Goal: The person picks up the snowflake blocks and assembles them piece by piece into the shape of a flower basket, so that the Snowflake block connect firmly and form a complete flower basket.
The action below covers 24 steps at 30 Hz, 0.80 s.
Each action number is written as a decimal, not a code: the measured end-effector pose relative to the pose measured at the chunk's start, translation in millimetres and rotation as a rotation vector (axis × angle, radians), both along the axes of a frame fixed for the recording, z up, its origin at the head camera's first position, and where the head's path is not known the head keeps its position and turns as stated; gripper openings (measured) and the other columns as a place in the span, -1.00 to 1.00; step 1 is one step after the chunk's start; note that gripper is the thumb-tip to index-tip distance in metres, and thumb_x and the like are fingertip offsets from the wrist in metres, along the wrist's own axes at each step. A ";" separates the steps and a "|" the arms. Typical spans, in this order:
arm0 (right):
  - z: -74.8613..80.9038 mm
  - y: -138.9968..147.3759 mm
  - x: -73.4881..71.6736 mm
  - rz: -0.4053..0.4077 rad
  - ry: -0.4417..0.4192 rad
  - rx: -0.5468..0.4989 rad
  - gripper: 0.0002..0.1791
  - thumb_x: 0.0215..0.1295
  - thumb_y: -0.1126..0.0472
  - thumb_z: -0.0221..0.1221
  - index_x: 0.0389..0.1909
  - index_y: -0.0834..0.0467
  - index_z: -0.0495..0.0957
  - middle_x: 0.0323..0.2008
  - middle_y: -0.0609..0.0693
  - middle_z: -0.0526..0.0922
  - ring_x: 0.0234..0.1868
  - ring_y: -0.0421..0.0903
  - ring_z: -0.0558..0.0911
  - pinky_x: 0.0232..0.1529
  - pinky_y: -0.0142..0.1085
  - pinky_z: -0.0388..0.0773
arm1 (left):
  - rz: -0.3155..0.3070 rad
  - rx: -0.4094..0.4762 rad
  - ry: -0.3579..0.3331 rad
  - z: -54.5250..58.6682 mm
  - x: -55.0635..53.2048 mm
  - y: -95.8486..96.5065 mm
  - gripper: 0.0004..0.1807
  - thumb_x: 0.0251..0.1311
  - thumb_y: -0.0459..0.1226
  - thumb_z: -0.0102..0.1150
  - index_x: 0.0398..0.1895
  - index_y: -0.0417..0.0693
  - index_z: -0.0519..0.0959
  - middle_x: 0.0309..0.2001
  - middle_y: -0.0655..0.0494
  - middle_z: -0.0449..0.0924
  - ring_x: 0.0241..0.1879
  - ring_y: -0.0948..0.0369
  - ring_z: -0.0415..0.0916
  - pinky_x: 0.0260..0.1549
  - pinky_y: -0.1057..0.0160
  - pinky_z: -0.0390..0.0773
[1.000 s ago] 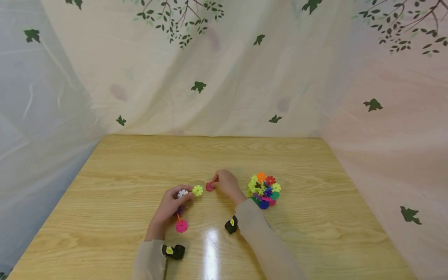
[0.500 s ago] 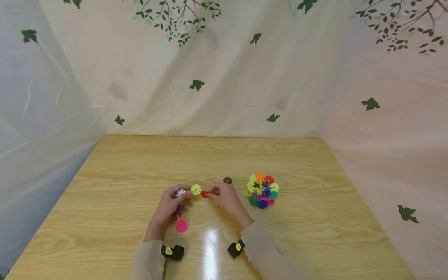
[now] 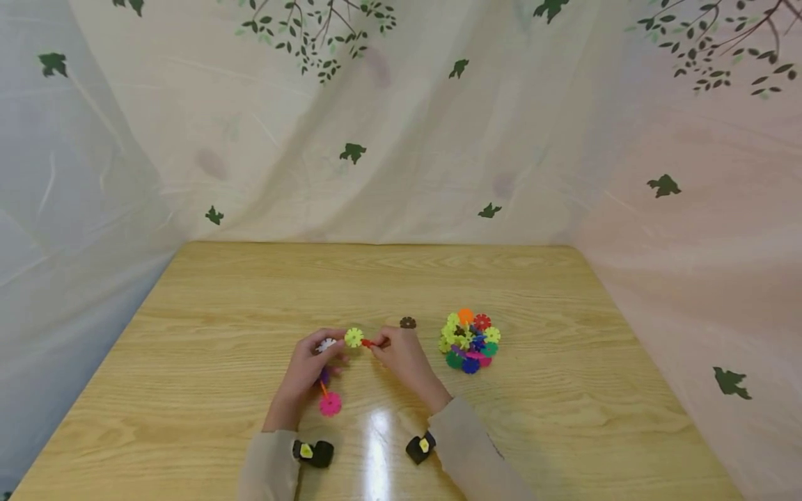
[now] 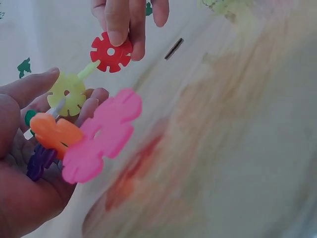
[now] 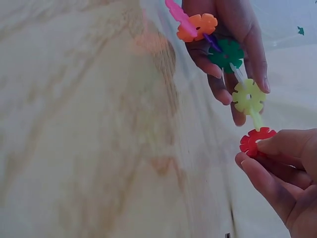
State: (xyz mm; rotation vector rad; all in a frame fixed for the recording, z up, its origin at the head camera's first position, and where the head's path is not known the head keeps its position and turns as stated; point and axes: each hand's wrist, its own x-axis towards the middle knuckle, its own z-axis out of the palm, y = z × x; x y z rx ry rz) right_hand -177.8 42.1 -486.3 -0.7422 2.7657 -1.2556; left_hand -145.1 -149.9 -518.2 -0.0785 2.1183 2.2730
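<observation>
A chain of slotted plastic snowflake discs rests in my left hand (image 3: 305,372). Pink (image 3: 331,404), orange (image 4: 48,130), purple (image 4: 40,163) and green (image 5: 227,52) discs run along it to a white disc (image 3: 326,344). Beyond, held near the left fingertips, comes a yellow disc (image 3: 354,338). Another yellow piece (image 5: 256,122), seen edge-on, stands between that one and a red disc (image 4: 101,55). My right hand (image 3: 407,356) pinches the red disc between thumb and fingers, with its rim meeting the yellow piece. In the head view the red disc appears nearly edge-on.
To the right of my right hand lies a heap of mixed-colour snowflake discs (image 3: 471,364) on the wooden table (image 3: 250,292). A single brown disc (image 3: 408,322) lies just behind that hand. A printed fabric curtain (image 3: 426,139) surrounds the table's far side and flanks.
My right hand has moved left and toward me, bringing the red disc to the chain's end, then turning it edge-on. The brown disc has come into sight behind it. The left hand stays nearly still.
</observation>
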 end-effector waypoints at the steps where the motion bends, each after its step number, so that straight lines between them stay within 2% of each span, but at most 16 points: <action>1: 0.1 -0.2 0.1 -0.001 0.011 0.006 -0.94 0.20 0.38 0.27 -0.44 0.23 0.62 -0.42 0.14 0.73 -0.52 -0.14 0.67 -0.60 -0.58 0.50 | -0.002 0.003 0.001 0.4 -0.1 0.7 -0.64 0.31 -0.31 0.14 0.09 -0.36 0.52 -0.19 -0.02 0.64 -0.41 0.24 0.64 -0.53 0.32 0.68; 7: 0.9 0.7 0.9 0.006 0.117 0.061 -0.91 0.13 0.40 0.31 -0.50 0.20 0.64 -0.46 0.06 0.73 -0.39 -0.09 0.71 -0.46 -0.55 0.56 | -0.049 -0.008 0.018 2.1 -0.1 2.8 -0.66 0.35 -0.31 0.09 0.08 -0.40 0.49 -0.33 -0.18 0.64 -0.48 0.22 0.63 -0.59 0.33 0.65; 10: 0.9 1.3 1.5 0.018 0.157 0.080 -0.91 0.12 0.40 0.32 -0.52 0.20 0.65 -0.47 0.04 0.73 -0.39 -0.10 0.71 -0.44 -0.53 0.57 | -0.075 -0.019 0.034 2.6 -0.1 2.7 -0.66 0.36 -0.32 0.08 0.07 -0.41 0.48 -0.44 -0.22 0.63 -0.53 0.20 0.61 -0.62 0.29 0.65; 14: 1.0 1.5 3.5 0.021 0.194 0.095 -0.91 0.11 0.40 0.33 -0.53 0.20 0.66 -0.49 0.04 0.73 -0.43 -0.12 0.70 -0.45 -0.52 0.57 | -0.111 -0.017 0.035 3.4 -0.3 2.7 -0.64 0.37 -0.28 0.07 0.08 -0.42 0.47 -0.47 -0.22 0.63 -0.54 0.20 0.62 -0.62 0.29 0.65; 17: 1.2 0.4 4.4 0.019 0.210 0.111 -0.92 0.11 0.39 0.34 -0.52 0.20 0.67 -0.48 0.04 0.74 -0.43 -0.13 0.70 -0.45 -0.53 0.58 | -0.113 -0.006 0.016 3.7 -0.4 2.1 -0.63 0.37 -0.28 0.07 0.09 -0.41 0.46 -0.48 -0.19 0.64 -0.54 0.20 0.62 -0.62 0.31 0.64; 20: 2.3 -0.3 2.7 0.034 0.180 0.132 -0.97 0.13 0.35 0.34 -0.42 0.20 0.67 -0.42 0.05 0.75 -0.38 -0.11 0.73 -0.39 -0.51 0.63 | -0.098 0.006 -0.004 3.7 -0.5 1.4 -0.64 0.36 -0.30 0.09 0.09 -0.41 0.47 -0.46 -0.14 0.65 -0.52 0.21 0.63 -0.61 0.33 0.64; 24: 6.3 5.4 -6.5 0.011 0.069 0.171 -0.78 0.13 0.27 0.36 -0.19 0.19 0.65 -0.31 0.03 0.75 -0.30 -0.09 0.74 -0.30 -0.41 0.66 | -0.085 0.012 -0.003 3.5 -0.9 0.6 -0.62 0.33 -0.29 0.13 0.10 -0.39 0.47 -0.40 -0.07 0.65 -0.46 0.22 0.64 -0.58 0.33 0.65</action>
